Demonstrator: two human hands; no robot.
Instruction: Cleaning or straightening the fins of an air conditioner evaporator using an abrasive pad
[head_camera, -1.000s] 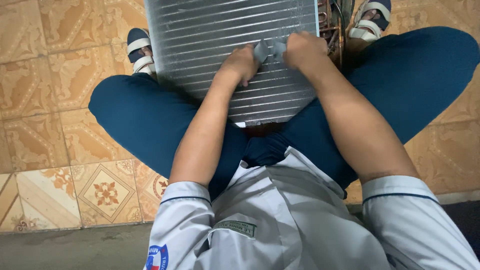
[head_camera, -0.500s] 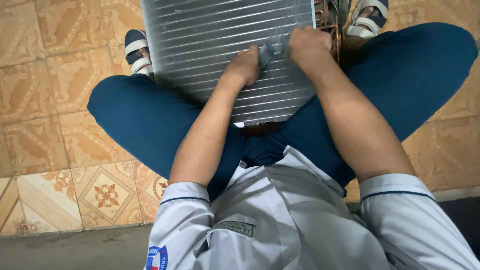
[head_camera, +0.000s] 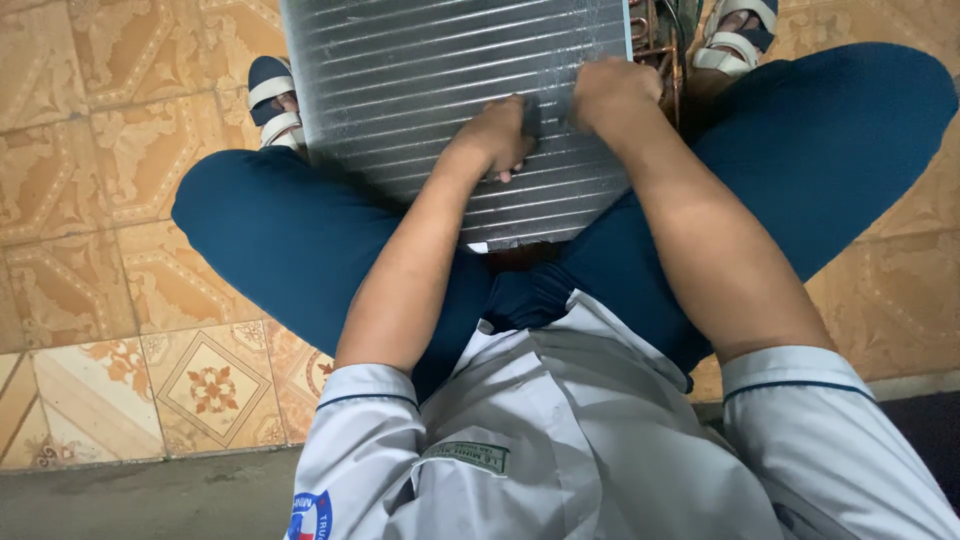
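Between my knees, on the patterned tan floor tiles, the grey, finned aluminium coil panel leans against my blue trousers. My left hand rests curled on its fins, fingertips tucked under, pinching nothing I can make out. My right hand is closed into a loose fist beside the copper tube bends; whether it holds anything, I cannot tell. The fins under and around both hands look straight; I judge the work midway.

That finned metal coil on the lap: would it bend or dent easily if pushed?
The finned coil looks rigid overall, a flat slab across both legs. Its thin, close-set fins probably crush under fingertips like those of the left hand. Copper tubes at its edge seem bendable.
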